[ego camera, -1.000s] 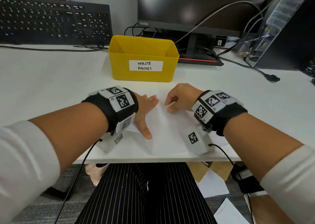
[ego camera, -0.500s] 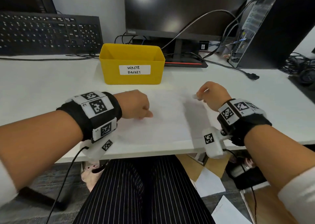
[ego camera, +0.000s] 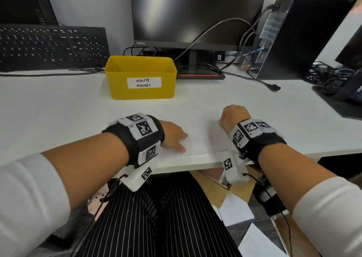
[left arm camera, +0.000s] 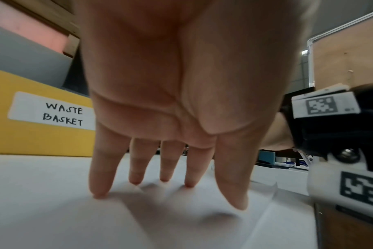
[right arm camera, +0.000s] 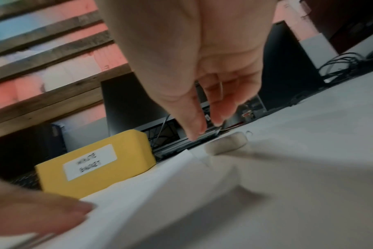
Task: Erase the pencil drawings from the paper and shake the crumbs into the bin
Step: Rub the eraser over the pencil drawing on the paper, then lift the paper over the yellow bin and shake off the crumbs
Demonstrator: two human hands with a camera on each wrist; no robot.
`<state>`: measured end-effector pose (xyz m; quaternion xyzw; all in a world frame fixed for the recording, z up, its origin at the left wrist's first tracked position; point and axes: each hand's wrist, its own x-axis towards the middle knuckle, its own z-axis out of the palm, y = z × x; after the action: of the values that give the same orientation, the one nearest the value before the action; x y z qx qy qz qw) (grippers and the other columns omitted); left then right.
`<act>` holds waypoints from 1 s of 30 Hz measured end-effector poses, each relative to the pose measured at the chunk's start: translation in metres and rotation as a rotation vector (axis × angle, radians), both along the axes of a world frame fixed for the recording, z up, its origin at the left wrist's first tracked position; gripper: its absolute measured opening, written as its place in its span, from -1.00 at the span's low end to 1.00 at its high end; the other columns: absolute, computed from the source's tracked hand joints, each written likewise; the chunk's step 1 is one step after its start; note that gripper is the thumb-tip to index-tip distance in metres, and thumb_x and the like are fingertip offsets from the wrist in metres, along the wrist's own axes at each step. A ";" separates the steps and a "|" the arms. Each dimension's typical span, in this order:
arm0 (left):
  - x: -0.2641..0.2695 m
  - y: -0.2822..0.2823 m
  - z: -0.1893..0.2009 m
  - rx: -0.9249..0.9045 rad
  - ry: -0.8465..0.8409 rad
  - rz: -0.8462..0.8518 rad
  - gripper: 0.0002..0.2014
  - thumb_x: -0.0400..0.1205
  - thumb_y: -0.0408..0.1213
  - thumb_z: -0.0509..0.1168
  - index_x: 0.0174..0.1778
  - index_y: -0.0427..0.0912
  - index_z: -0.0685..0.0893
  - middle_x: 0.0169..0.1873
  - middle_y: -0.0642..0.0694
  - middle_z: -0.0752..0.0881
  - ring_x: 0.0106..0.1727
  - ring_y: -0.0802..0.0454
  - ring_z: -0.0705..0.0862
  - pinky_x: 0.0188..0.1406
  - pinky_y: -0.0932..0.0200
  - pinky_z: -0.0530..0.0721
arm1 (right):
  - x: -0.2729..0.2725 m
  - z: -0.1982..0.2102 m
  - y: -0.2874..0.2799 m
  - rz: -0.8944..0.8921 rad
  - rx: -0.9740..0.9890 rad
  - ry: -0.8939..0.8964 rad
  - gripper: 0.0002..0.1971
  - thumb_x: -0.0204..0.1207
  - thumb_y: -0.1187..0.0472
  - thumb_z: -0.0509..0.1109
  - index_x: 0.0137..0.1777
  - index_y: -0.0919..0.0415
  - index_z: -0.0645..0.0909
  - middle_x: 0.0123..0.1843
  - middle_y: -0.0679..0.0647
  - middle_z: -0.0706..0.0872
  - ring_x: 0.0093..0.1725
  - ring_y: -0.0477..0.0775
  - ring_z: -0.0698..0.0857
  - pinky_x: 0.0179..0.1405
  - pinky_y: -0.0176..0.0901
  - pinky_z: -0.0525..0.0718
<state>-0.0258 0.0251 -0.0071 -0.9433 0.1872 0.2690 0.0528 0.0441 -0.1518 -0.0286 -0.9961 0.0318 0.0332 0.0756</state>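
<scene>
Paper (ego camera: pixel 197 139) flat on desk (ego camera: pixel 58 115) at near edge, under left hand (left arm camera: pixel 181 101) fingers (left arm camera: pixel 100 176), spread straight, tips pressing. Thin, floppy, slides easily; pinch an edge to lift. Right hand (right arm camera: pixel 202 75) fingers loosely apart above eraser (right arm camera: pixel 226 143), holding nothing. Yellow bin (ego camera: pixel 141 76) beyond fingertips.

White desk (ego camera: pixel 58 110): paper (ego camera: pixel 197 137) under both hands at the near edge; eraser (right arm camera: pixel 226 143) just beyond the right fingertips; yellow bin (ego camera: pixel 141 78) ahead of the left hand; keyboard (ego camera: pixel 52 47) far left; monitor (ego camera: pixel 195 14) behind the bin; tower (ego camera: pixel 297 33) far right.
</scene>
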 end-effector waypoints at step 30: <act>-0.047 0.133 -0.023 -0.596 -0.073 1.051 -0.78 0.56 -0.45 0.38 0.02 -0.42 0.49 -0.24 -0.40 0.63 -0.52 -0.13 0.63 -0.48 0.07 0.66 | -0.040 0.001 0.030 0.131 0.083 0.214 -0.54 0.41 0.10 0.53 0.20 0.40 0.63 -0.11 0.17 0.63 -0.30 0.08 0.57 -0.09 -0.20 0.56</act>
<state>-0.0728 0.1578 -0.0297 -0.8923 -0.2386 0.1625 -0.3471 0.0043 -0.1214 -0.0277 -0.9828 -0.0270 0.1454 0.1105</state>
